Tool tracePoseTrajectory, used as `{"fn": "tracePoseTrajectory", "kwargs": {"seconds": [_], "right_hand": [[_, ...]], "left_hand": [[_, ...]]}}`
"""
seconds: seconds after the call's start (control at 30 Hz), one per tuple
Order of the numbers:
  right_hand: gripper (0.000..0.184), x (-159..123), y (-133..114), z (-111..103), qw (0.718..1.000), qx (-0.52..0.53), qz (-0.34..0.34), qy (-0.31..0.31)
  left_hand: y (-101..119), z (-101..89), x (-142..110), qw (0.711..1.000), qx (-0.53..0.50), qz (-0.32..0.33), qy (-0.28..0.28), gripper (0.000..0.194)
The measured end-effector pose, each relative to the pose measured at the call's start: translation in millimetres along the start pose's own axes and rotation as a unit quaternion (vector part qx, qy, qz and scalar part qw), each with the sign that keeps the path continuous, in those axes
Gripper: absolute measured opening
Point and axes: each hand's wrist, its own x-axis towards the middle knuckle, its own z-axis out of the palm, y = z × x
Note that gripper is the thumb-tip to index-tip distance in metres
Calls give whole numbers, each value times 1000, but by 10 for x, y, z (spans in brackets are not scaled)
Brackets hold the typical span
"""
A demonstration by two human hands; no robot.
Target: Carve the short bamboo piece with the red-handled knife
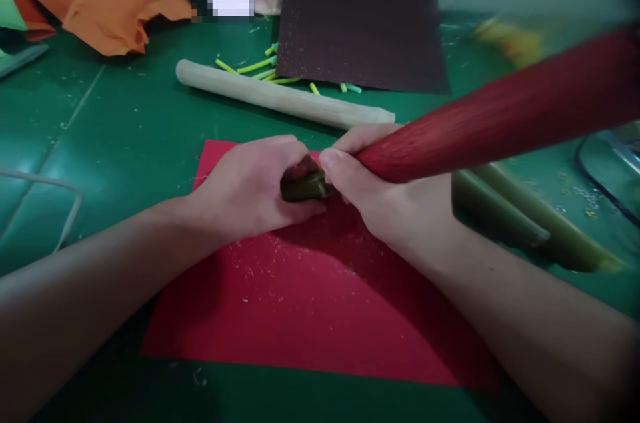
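Observation:
My left hand (250, 186) is curled around a short dark-green piece that looks like bamboo (303, 188), above a red sheet (300, 323). Gripped in my right hand (400, 206) is a thick red wooden handle (480, 116), which slants up toward the upper right. The lower end of the handle disappears into my right hand, so the working end of the tool is mostly hidden. My right thumb and fingertips meet the right end of the green piece. Fine pale shavings are scattered over the red sheet.
A pale wooden stick (285, 97) lies behind my hands. Beyond it are a dark sheet (365, 36) and thin yellow-green pieces (257, 67). Crumpled orange paper (120, 6) sits at back left, long green pieces (500, 209) at right, a bent wire (73, 216) at left.

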Motion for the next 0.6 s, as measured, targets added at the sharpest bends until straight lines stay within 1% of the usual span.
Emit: {"fn": "tracePoseTrajectory", "kwargs": {"seconds": [0.13, 0.3, 0.43, 0.47, 0.6], "right_hand": [[23, -1, -13, -9, 999, -1, -12, -41], [23, -5, -2, -2, 1000, -1, 0, -7], [22, -6, 0, -19, 999, -3, -13, -47], [23, -10, 1, -21, 999, -1, -19, -48], [25, -30, 12, 1, 1000, 6, -27, -4]], "left_hand": [[1, -6, -3, 1000, -1, 9, -6, 34], [5, -1, 4, 1000, -7, -7, -6, 32], [-1, 5, 9, 1000, -3, 11, -6, 29], [-2, 4, 9, 1000, -2, 13, -7, 29], [11, -8, 7, 1000, -1, -1, -7, 32]]}}
